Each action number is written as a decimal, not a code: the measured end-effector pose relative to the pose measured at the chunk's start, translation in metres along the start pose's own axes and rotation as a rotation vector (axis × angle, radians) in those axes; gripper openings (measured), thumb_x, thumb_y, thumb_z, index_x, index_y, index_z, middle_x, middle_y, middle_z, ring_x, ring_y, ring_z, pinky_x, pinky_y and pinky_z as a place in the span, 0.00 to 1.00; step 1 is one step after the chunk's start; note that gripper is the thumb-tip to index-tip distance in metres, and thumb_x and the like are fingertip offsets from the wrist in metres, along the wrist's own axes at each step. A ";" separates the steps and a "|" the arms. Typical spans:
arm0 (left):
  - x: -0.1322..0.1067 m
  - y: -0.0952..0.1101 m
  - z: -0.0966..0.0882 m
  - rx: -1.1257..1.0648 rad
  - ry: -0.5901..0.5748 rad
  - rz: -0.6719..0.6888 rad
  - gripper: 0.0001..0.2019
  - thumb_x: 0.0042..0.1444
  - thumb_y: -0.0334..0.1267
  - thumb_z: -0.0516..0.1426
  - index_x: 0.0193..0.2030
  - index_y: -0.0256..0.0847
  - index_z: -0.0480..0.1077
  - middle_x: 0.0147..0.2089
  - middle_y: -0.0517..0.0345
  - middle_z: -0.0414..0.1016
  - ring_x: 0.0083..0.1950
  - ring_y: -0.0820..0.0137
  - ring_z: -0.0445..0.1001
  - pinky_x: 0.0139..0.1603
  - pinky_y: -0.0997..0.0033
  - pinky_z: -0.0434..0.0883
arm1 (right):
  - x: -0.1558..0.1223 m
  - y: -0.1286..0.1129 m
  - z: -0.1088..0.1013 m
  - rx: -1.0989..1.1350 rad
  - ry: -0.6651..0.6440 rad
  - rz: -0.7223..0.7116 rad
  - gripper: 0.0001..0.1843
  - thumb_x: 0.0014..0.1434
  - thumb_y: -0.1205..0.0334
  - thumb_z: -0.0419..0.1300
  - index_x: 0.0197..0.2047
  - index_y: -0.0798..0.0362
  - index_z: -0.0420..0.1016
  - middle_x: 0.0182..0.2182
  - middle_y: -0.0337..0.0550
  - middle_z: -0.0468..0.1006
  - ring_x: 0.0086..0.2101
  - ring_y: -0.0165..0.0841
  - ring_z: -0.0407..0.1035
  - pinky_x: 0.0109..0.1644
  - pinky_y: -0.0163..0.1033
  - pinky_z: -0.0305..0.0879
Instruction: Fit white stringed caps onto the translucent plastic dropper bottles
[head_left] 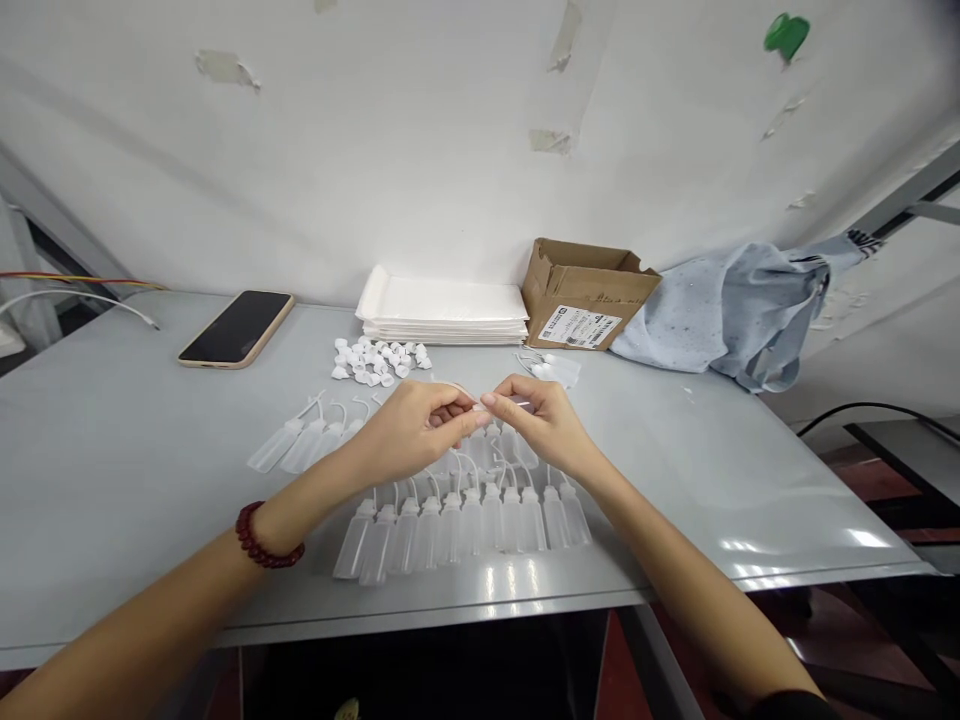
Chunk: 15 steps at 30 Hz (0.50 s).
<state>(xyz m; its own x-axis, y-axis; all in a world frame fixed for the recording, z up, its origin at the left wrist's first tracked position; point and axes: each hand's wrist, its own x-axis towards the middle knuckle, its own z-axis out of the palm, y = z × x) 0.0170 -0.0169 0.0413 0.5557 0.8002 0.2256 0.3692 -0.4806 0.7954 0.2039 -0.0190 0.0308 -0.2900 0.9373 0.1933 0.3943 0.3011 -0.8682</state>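
Above the middle of the table, my left hand (416, 425) and my right hand (544, 420) meet fingertip to fingertip. Both are closed in a pinch around a thin white plastic piece (454, 388), mostly hidden by the fingers. Below them lies a row of clear plastic squeeze bottles (450, 530) with thin curved white tubes at their necks. More such bottles lie partly hidden under my hands. Left of my left hand is another group of bottles (304, 445). Beyond it sits a pile of small white caps (381, 360).
A stack of white envelopes (446, 308) and an open cardboard box (585, 295) stand against the wall. Next to the box lies a light blue cloth (720, 310). A phone (238, 328) rests at the far left. A few small bottles (553, 369) lie before the box.
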 end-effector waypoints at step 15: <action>0.004 -0.006 -0.006 -0.166 0.049 -0.136 0.14 0.59 0.45 0.54 0.30 0.37 0.71 0.23 0.62 0.69 0.26 0.75 0.72 0.27 0.77 0.69 | 0.000 0.005 -0.001 -0.212 -0.067 -0.257 0.15 0.66 0.54 0.48 0.40 0.54 0.71 0.29 0.43 0.71 0.31 0.32 0.64 0.35 0.37 0.59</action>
<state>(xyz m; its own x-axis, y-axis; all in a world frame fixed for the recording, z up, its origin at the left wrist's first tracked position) 0.0133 -0.0086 0.0411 0.4709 0.8721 0.1332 0.3089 -0.3044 0.9011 0.2065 -0.0171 0.0265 -0.4573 0.8143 0.3575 0.4713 0.5628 -0.6791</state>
